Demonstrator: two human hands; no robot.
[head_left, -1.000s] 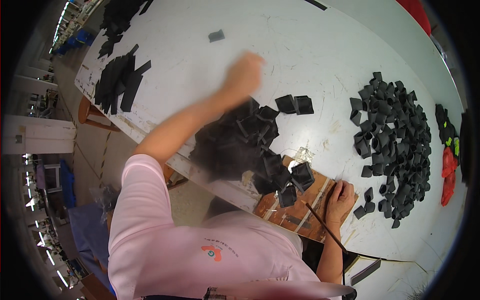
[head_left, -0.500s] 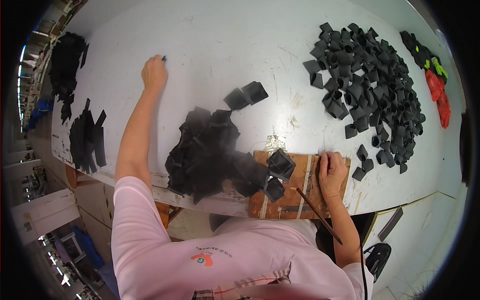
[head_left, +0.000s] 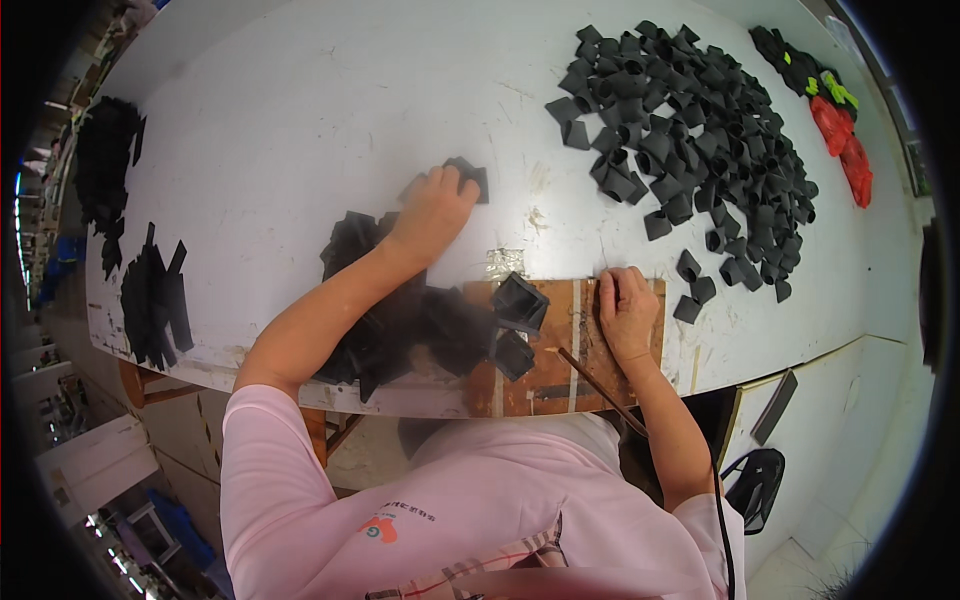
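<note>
My left hand (head_left: 436, 215) reaches over the table with its fingers curled down on a black folded fabric piece (head_left: 482, 184), beyond the dark heap. That heap of black fabric pieces (head_left: 375, 330) lies partly under my left forearm. On the worn wooden board (head_left: 560, 385) rests my right hand (head_left: 627, 312), its fingers closed; what they hold, if anything, is hidden. Left of it, two open black square pieces (head_left: 521, 303) sit at the board's left part. A thin brown rod (head_left: 592, 384) slants over the board beside my right forearm.
Many black folded loops (head_left: 690, 130) spread across the table's far right. Dark strips (head_left: 155, 305) and another black stack (head_left: 105, 165) lie along the left edge. Red plastic bags (head_left: 842, 145) lie at the far right edge. A black cable (head_left: 722, 520) runs past my right arm.
My left hand has come back from the far left to the black pieces beyond the heap. My right hand stays closed on the board. The whole view has shifted slightly.
</note>
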